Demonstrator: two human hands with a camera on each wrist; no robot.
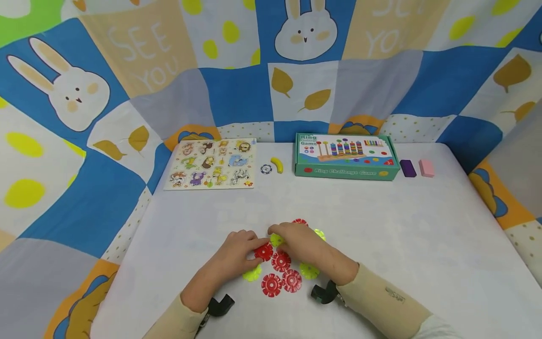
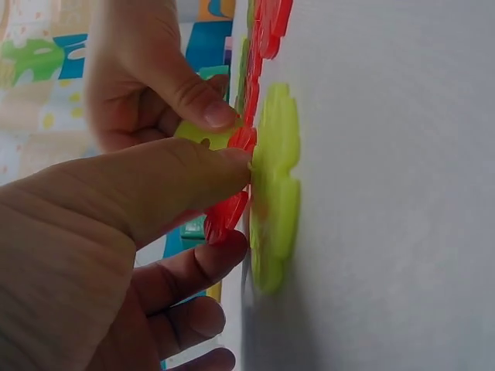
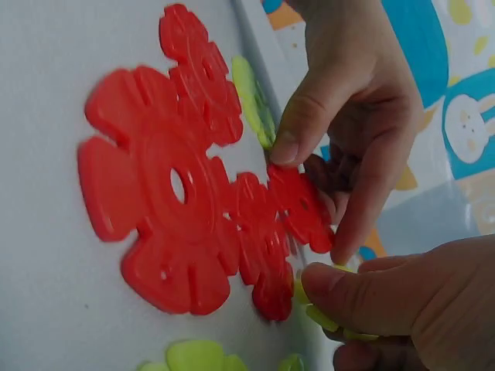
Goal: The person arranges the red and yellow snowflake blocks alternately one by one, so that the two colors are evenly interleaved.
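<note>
My left hand [image 1: 237,254] pinches a red flower-shaped plastic disc [image 1: 264,252] with notched edges between thumb and fingers. Close by on the right, my right hand [image 1: 302,242] grips a yellow-green disc [image 1: 277,240] of the same shape, partly covered by the fingers. In the left wrist view the held red disc [image 2: 226,216] and yellow-green disc [image 2: 203,135] meet or overlap; whether they are joined cannot be told. Several red discs [image 1: 271,285] lie on the table just below the hands. Another yellow-green disc [image 1: 252,273] lies under my left hand.
More yellow-green discs [image 1: 309,271] sit beside the right forearm. Along the back stand an animal puzzle board [image 1: 211,165], a poker chip [image 1: 266,169], a yellow banana-shaped piece [image 1: 277,165], a green game box [image 1: 347,157], a purple block [image 1: 408,168] and a pink block [image 1: 426,168].
</note>
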